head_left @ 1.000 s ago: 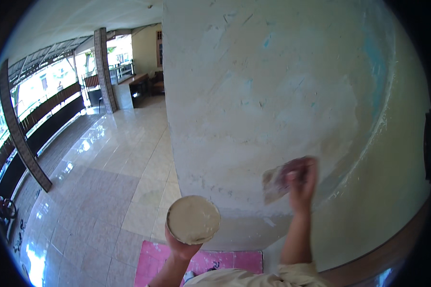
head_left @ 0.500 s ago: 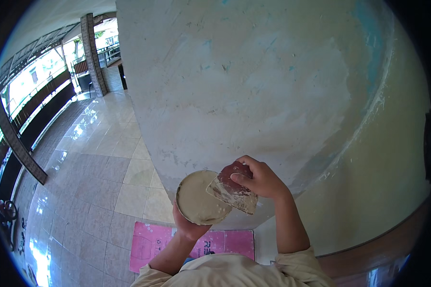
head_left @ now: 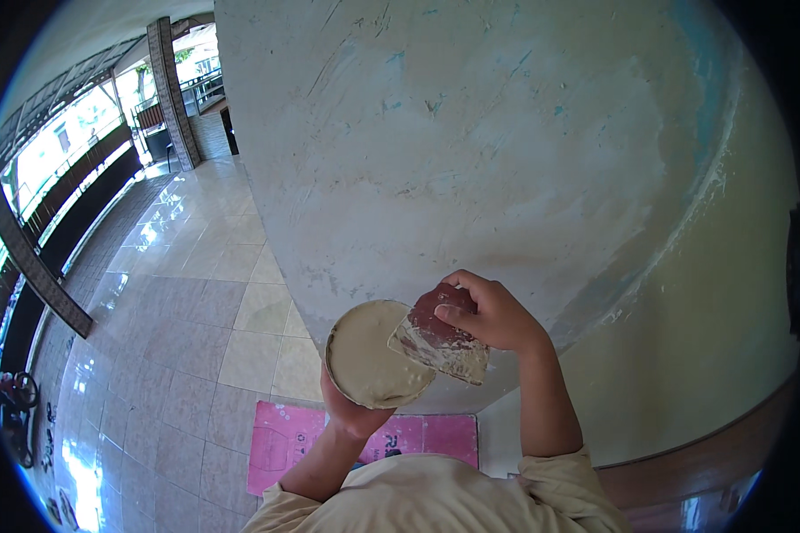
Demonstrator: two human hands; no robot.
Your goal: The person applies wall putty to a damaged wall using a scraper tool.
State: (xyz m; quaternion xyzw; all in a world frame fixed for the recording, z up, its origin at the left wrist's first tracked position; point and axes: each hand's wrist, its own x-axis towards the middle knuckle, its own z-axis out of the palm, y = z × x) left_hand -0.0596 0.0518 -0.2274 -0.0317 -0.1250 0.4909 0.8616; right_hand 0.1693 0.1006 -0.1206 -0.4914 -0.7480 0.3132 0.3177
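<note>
L hand [head_left: 351,410] grips tub [head_left: 375,353] full w/ pale putty; R hand [head_left: 492,313] pinches scraper [head_left: 440,341] at rim.

Pale plastered wall [head_left: 507,160] fills upper middle, streaked with scrape marks and blue flecks. Glossy tiled floor [head_left: 169,320] stretches left. Pink mat [head_left: 284,440] lies on floor at wall's foot. Brick pillar [head_left: 171,89] stands far back, dark railing [head_left: 71,213] along left side.
</note>
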